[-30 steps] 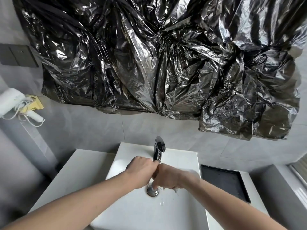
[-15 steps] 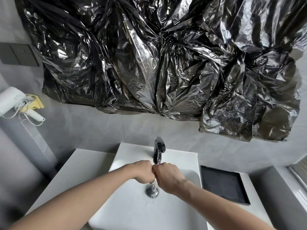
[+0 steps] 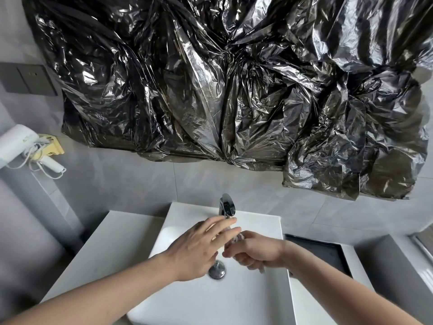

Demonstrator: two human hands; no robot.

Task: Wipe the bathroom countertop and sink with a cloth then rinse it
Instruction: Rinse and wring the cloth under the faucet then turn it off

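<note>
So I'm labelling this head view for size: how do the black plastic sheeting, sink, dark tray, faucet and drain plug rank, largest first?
1. black plastic sheeting
2. sink
3. dark tray
4. faucet
5. drain plug

Faucet and drain plug look close; hands partly cover both, so that order is unsure.

Glossy white sink (image 3: 253, 299), smooth; polished metal tap (image 3: 226, 205) and drain (image 3: 217, 271) — crinkled shiny black plastic (image 3: 222, 90) above, matt grey wall tiles (image 3: 131, 181).

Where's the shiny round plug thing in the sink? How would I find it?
Start at the white sink below the tap. Look down in the basin, just under the left hand. The drain plug is the only small, round, silvery knob there.
</note>
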